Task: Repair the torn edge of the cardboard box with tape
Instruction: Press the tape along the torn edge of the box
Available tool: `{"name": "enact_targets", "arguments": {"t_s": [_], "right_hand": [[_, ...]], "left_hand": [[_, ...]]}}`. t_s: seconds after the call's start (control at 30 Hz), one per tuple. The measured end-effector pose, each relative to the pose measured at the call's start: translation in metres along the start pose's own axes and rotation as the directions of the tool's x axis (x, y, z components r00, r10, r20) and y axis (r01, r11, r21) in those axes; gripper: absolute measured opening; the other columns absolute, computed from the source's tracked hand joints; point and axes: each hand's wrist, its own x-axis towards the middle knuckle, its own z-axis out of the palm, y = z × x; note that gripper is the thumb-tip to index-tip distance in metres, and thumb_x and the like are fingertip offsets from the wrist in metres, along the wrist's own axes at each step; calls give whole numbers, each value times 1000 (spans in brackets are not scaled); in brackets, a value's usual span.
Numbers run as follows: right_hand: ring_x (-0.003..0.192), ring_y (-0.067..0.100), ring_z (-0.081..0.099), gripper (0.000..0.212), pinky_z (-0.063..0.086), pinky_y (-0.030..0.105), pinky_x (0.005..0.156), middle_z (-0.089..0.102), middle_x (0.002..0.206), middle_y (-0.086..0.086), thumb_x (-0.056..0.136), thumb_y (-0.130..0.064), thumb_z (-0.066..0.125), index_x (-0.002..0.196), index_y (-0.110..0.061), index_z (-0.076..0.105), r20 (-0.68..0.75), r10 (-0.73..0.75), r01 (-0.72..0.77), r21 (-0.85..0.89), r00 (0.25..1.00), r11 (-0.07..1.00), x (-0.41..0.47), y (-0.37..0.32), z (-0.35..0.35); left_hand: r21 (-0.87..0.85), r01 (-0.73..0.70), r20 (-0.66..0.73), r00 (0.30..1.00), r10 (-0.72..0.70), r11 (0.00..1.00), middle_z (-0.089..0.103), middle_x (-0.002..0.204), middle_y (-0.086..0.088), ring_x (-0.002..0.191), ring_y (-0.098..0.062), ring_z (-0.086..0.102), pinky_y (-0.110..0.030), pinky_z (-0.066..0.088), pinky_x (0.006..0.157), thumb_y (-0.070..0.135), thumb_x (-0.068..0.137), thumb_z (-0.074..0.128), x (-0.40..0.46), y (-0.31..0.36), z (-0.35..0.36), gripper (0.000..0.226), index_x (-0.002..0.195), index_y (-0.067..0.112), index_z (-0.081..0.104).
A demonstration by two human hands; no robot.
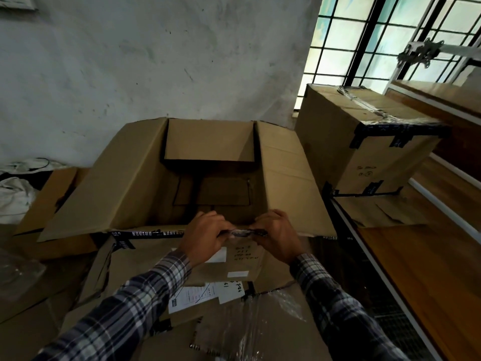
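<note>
Both hands sit on the near top edge of the big open cardboard box [208, 178]. Left hand [205, 237] curls its fingers over that edge and pinches one end of a short strip of tape [240, 232]. Right hand [277, 234] pinches the other end, so the tape lies along the edge between them. Flaps of the box stand open. A closed taped box [364, 142] sits to the right of the open one.

Brown cardboard box [145, 178] with black printed tape [145, 233]; dark-and-white plaid sleeves [145, 290].
</note>
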Motion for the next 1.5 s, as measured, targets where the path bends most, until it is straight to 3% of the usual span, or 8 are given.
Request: {"name": "enact_targets", "arguments": {"t_s": [0.2,0.47,0.6,0.77,1.0,1.2,1.37,1.5], "right_hand": [[90,2,62,12,38,37,102,77,95,-16,88,-34,83,100,-32,80,-26,8,-5,126,1000,992,3,10,-1],[86,-2,55,11,38,37,108,76,91,-14,93,-32,79,103,-30,80,-28,-12,15,116,1000,993,-8,13,3],[114,9,66,19,39,42,119,78,120,0,93,-26,79,111,-24,83,-6,-2,3,98,1000,995,-9,21,-5],[125,16,66,20,41,48,120,76,127,6,94,-22,79,114,-22,82,-4,-9,10,96,1000,995,-10,19,-9],[124,16,62,29,56,36,100,74,126,-1,92,-23,82,120,-22,77,-89,-45,55,111,995,992,-23,23,-23],[106,18,62,18,58,36,83,73,115,0,95,-20,78,113,-17,77,-151,-102,110,44,983,993,-24,11,-17],[95,21,62,5,57,40,73,70,105,3,99,-15,74,102,-11,75,-203,-147,154,19,968,988,-29,14,-14],[94,19,61,2,56,41,73,66,106,2,100,-11,73,101,-11,72,-182,-173,178,15,968,984,-30,14,-13]], "left_hand": [[-38,-1,6,1000,1,999,70,91,15,85,-6,53,-31,34,76,34,94,74,3,-2,3,21,115,36,77],[-78,-13,11,1000,14,997,69,92,14,84,-4,52,-27,39,75,31,96,72,-2,-2,9,21,116,33,77],[-133,1,-7,1000,-2,991,73,101,15,84,-2,53,-18,40,75,28,96,73,-8,-9,4,28,124,30,75],[-157,15,-9,1000,-17,987,75,106,13,93,-2,60,-34,55,81,29,97,71,-11,-10,3,26,123,29,75],[-104,-30,23,999,33,994,66,132,9,114,-8,61,-29,51,96,42,94,70,-25,-20,-5,53,144,36,56],[137,-134,-158,975,155,981,64,123,5,101,-12,58,-27,52,80,39,93,75,-24,0,3,33,121,24,68],[94,-150,-174,971,165,984,64,113,4,93,-10,58,-30,55,69,25,96,72,-26,-1,9,14,109,20,72],[-3,-177,-188,967,173,984,63,117,2,92,-8,58,-25,55,73,23,98,69,-28,0,6,9,104,17,70]]}}
